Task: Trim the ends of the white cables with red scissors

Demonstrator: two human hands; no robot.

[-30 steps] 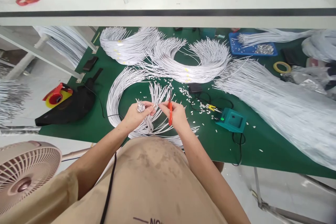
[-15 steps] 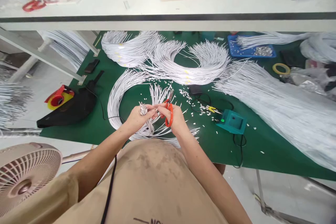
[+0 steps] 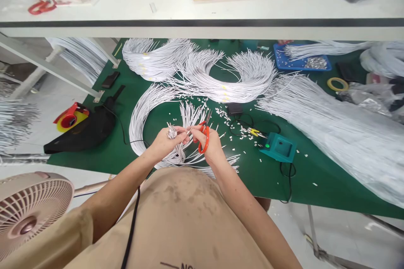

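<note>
My left hand [image 3: 166, 142] is closed round a bunch of white wire ends [image 3: 172, 131] with small metal tips, held just above the green mat [image 3: 252, 176]. My right hand [image 3: 212, 145] grips orange-handled scissors [image 3: 203, 138], their blades pointing away from me, and its fingertips meet the left hand's at one wire. Under both hands lies a loose fan of white wires [image 3: 189, 113], with small white offcuts scattered around it.
Curved bundles of white wires [image 3: 221, 75] cover the mat behind, and a big sheaf [image 3: 341, 130] fills the right. A teal box [image 3: 279, 147], yellow pliers [image 3: 254, 131], blue tray [image 3: 303, 61], tape roll [image 3: 337, 83], black bag [image 3: 82, 128] and a fan [image 3: 28, 210] sit around.
The scissors have turned in my right hand so the orange loop shows. Both hands stayed together over the wires; the view shifted slightly.
</note>
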